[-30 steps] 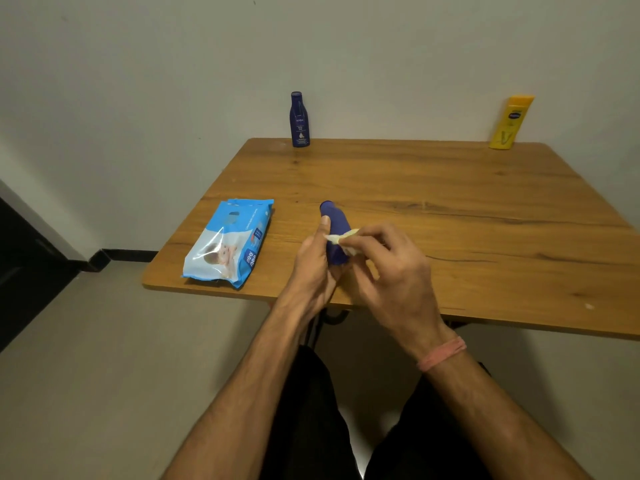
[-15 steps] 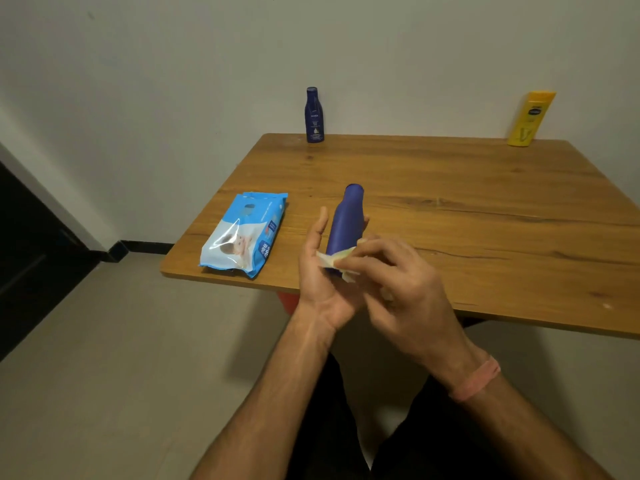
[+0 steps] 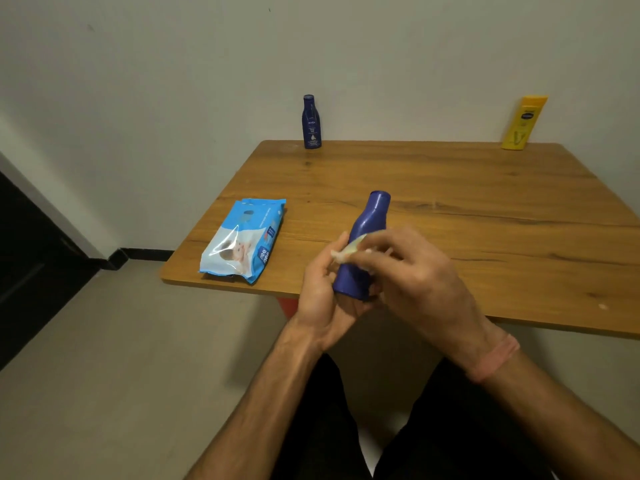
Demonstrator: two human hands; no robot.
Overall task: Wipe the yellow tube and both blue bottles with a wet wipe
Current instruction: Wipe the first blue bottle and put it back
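Blue bottle [image 3: 363, 251] sits gripped in my left hand [image 3: 323, 299], base in the palm; my right hand [image 3: 412, 271] pinches the wet wipe [image 3: 348, 250] against it. I'd rotate it while wiping downward.

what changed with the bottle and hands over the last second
The left hand tipped the held blue bottle up from pointing away to nearly upright. The right hand slid the wet wipe along its side. Both grips, the far blue bottle, yellow tube and wipes pack stayed put.
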